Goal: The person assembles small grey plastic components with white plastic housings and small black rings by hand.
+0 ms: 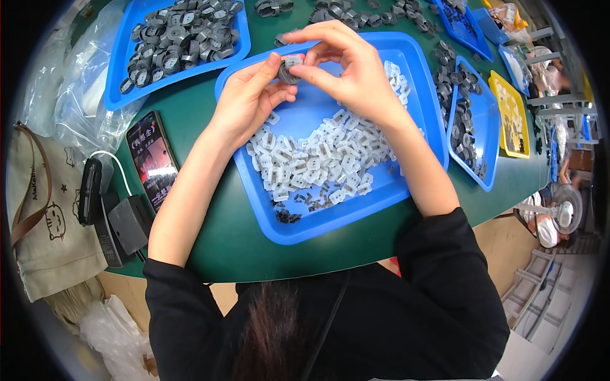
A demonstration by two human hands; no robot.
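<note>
Above the far left part of a blue tray (286, 235), my two hands meet at a small dark grey ring-shaped plastic part (287, 75). A whitish piece (293, 61) shows at its upper side. My left hand (251, 95) grips the ring between thumb and fingers. From the right, my right hand (349, 70) pinches the whitish piece with thumb and a finger, its other fingers raised. Below them lies a heap of small translucent white plastic pieces (318, 152). Tiny black parts (288, 216) gather in the tray's near left corner.
A blue tray (114, 89) of grey ring parts (181, 38) stands far left. More grey parts (343, 11) lie loose along the back. Blue and yellow trays (508, 114) line the right side. A phone (152, 155), black boxes (130, 222) and a canvas bag (51, 216) sit left.
</note>
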